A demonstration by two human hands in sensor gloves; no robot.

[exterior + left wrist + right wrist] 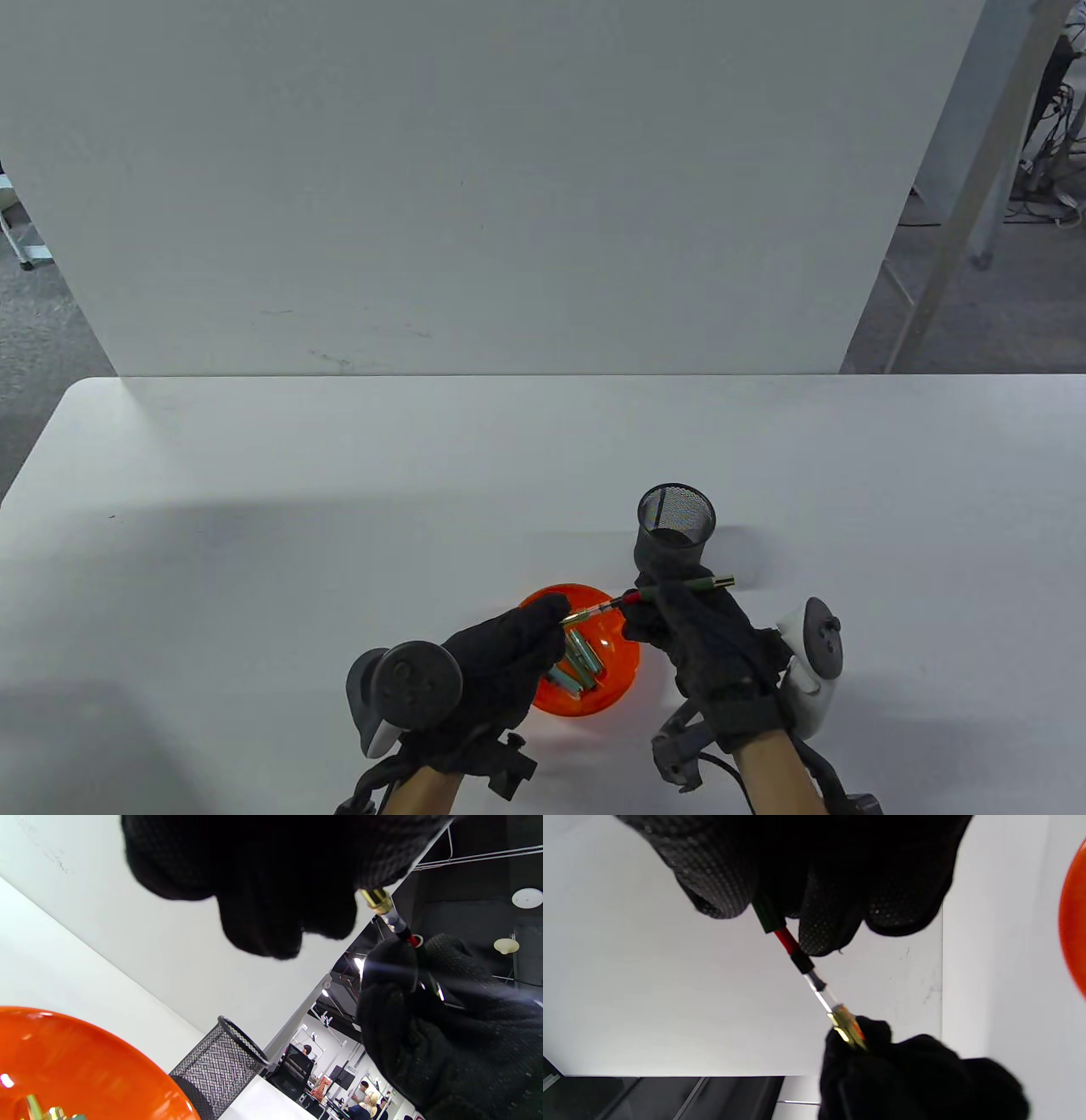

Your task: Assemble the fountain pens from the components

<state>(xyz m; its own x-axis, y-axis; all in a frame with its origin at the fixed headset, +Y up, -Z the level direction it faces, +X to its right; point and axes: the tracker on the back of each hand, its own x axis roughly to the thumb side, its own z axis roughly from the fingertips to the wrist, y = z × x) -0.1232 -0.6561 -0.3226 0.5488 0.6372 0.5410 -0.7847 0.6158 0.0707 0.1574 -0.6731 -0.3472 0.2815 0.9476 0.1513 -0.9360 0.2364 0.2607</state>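
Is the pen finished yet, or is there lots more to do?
Not yet. The mesh cup looks empty, so no pen seems done. The left hand pinches the gold-ringed section while the right hand grips the green barrel, the ink tube showing between. More parts wait in the orange bowl.

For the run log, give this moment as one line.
left hand: pinches gold nib section | right hand: grips green barrel | stage: joining, over orange bowl
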